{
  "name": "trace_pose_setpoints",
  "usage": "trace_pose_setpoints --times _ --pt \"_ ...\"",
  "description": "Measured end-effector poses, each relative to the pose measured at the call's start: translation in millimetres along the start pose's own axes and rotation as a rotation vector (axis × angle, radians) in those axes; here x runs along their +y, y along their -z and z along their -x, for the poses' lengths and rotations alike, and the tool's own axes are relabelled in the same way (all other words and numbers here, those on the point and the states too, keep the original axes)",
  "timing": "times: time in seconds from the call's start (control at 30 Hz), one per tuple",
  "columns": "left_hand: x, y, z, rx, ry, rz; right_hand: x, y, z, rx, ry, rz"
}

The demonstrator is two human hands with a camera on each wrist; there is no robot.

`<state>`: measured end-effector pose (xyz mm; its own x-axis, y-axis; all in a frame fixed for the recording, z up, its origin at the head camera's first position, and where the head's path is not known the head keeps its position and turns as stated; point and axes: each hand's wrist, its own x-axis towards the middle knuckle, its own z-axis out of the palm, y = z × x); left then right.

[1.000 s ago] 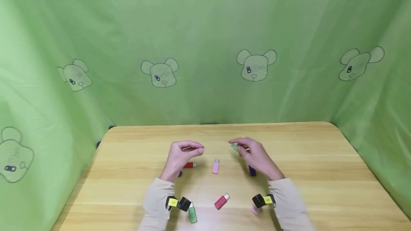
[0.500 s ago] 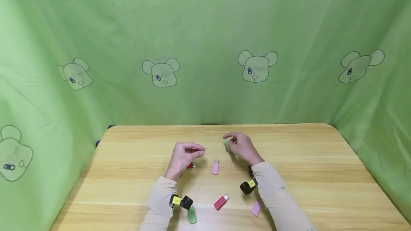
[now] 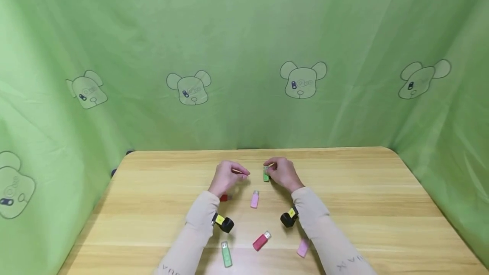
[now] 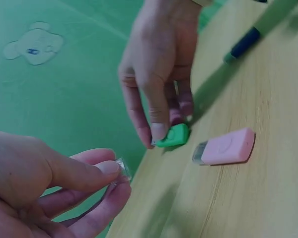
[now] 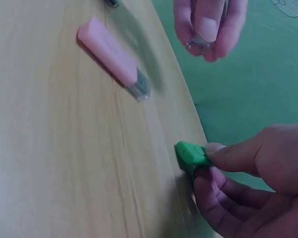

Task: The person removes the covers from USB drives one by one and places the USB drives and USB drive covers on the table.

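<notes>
My right hand (image 3: 283, 173) pinches a green USB stick (image 5: 191, 153) between thumb and fingers, low over the far middle of the table. In the head view the green stick's connector end points away from me, partly covered by the fingertips. Across from it, my left hand (image 3: 227, 176) pinches a small clear plastic cap (image 4: 123, 171) at its fingertips, raised above the wood. Between and nearer than the hands lies a pink USB stick (image 3: 254, 199) on the table, connector pointing away. A red USB stick (image 3: 224, 197) shows partly beneath the left wrist.
Closer to me on the wooden table (image 3: 382, 207) lie a second green USB stick (image 3: 226, 254), a dark pink one (image 3: 261, 241) and a pink one (image 3: 302, 248) by the right sleeve. A dark blue stick (image 4: 245, 42) shows in the left wrist view. Green curtain (image 3: 244, 118) stands behind.
My right hand has moved left and away from me, lowering the green USB stick and turning it lengthwise. My left hand has shifted slightly right, still holding the cap.
</notes>
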<state>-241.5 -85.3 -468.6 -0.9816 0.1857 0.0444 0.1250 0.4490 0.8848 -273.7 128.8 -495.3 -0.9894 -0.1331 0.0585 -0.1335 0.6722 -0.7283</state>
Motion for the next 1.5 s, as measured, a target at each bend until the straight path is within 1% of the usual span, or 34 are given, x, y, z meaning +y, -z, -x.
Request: trace_pose_setpoints --times 0.07,0.2,0.33,0.43,0.6,0.73,0.87,1.1,1.17,1.3,1.4,1.5 --pt "1.8 -2.9 -4.4 -0.026 0.006 -0.026 0 0 -1 -0.011 -0.002 0.021" --pt "3.4 -9.5 -13.1 -0.053 -0.016 -0.095 0 -1 -2 -0.034 -0.002 0.044" --pt "3.7 -14.9 -21.1 -0.059 -0.056 -0.154 -1 1 0 -0.025 -0.003 0.032" --pt "4.0 -17.6 -26.0 -0.07 -0.053 -0.178 -3 6 5 -0.004 -0.005 0.008" --pt "4.1 -20.7 -32.3 -0.083 -0.03 -0.211 -9 26 20 0.03 -0.002 -0.045" --pt "4.9 -21.9 -34.4 -0.092 -0.032 -0.233 -11 43 37 0.07 0.014 -0.056" --pt "6.2 -23.6 -36.1 -0.098 -0.047 -0.279 -7 55 53 0.082 -0.011 -0.034" --pt "8.8 -27.6 -38.9 -0.1 -0.111 -0.407 2 61 74 0.045 -0.081 0.024" --pt "8.0 -28.6 -39.2 -0.104 -0.115 -0.402 4 61 78 0.023 -0.106 0.043" --pt "5.2 -26.3 -36.6 -0.087 -0.117 -0.321 7 60 86 -0.015 -0.139 0.071" --pt "4.8 -20.7 -29.1 -0.06 -0.124 -0.261 8 60 90 -0.027 -0.148 0.118" --pt "6.1 -14.2 -17.4 -0.031 -0.144 -0.214 10 62 94 -0.028 -0.155 0.191"
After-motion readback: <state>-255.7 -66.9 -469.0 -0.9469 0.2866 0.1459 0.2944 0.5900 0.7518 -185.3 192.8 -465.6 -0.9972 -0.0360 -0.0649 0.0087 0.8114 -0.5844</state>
